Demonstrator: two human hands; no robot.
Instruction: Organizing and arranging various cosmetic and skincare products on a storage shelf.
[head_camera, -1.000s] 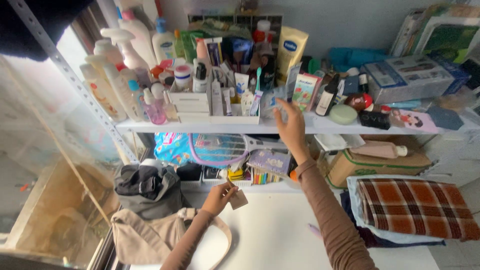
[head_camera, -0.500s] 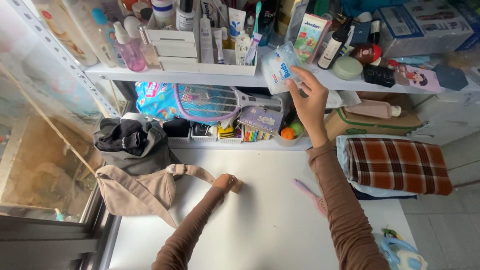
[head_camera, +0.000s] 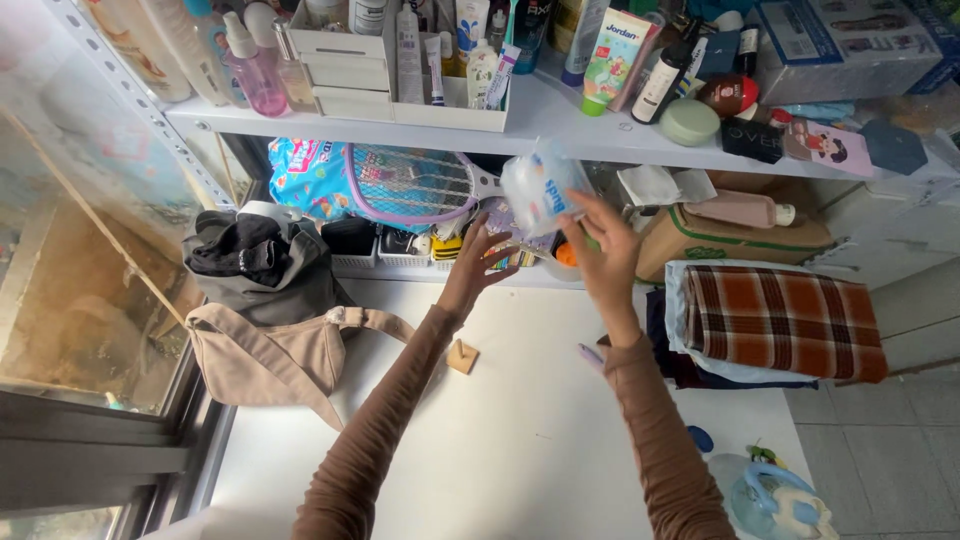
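Right hand (head_camera: 605, 250) pinches a clear plastic pack (head_camera: 538, 190) — left hand (head_camera: 473, 272) spread open, just beside it.

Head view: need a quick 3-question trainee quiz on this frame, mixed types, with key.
1. True or false: the right hand holds the clear plastic pack.
2. What lies on the white table beneath the left hand? A) small tan block B) scissors C) mug
3. Which side of the table is the beige bag on?

Key: 1 true; 2 A, the small tan block; 3 left.
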